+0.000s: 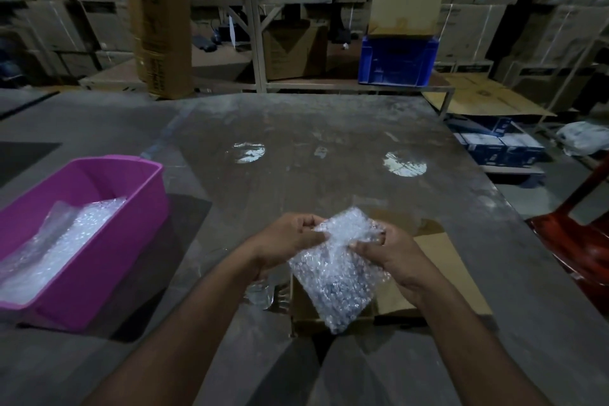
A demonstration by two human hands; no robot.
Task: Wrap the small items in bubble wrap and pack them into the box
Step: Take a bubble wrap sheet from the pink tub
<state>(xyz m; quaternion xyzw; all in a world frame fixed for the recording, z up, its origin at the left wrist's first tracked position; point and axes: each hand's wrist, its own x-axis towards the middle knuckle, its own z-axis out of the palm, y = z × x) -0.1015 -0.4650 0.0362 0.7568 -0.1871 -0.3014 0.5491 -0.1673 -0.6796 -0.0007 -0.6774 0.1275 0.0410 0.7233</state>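
A flat bubble-wrap bundle [339,270] with something dark inside hangs in the air over the table, tilted. My left hand [290,242] pinches its upper left edge. My right hand [389,254] grips its upper right side. Right beneath the bundle sits a small open cardboard box [303,313], with one flap [438,260] spread to the right. The box's inside is mostly hidden by the bundle. A crumpled clear piece of wrap [263,293] lies on the table just left of the box.
A magenta plastic tub [138,208] with a bubble-wrap stack [56,247] stands at the left. The grey table [329,148] reaches far back. A red chair [580,234] is at the right edge. Blue crate [397,59] and stacked cartons stand behind.
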